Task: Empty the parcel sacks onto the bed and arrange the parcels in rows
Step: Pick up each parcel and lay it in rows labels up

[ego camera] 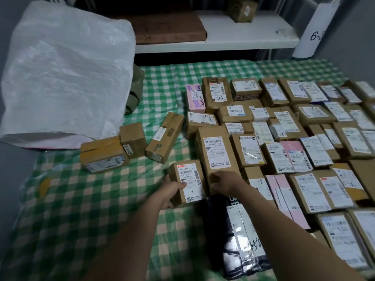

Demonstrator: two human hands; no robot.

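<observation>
A small labelled parcel (187,180), gripped by the left hand (172,191), is being set against the tall box (217,151) the right hand (223,182) is clutching, midway across the bed (91,199). Loose boxes (164,136) beside the far-left sack (67,78) are likely needing aligning next.

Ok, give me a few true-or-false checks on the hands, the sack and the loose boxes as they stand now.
1. The left hand grips the small box labelled 1. True.
2. The white sack lies at the right of the bed. False: it lies at the left; the parcel rows fill the right.
3. Three loose brown boxes lie between sack and rows. True.
4. The right hand holds a pink parcel. False: its fingers curl over the near end of the tall brown box.
5. The white shelf behind the bed is bare. False: a labelled parcel sits on it.
</observation>
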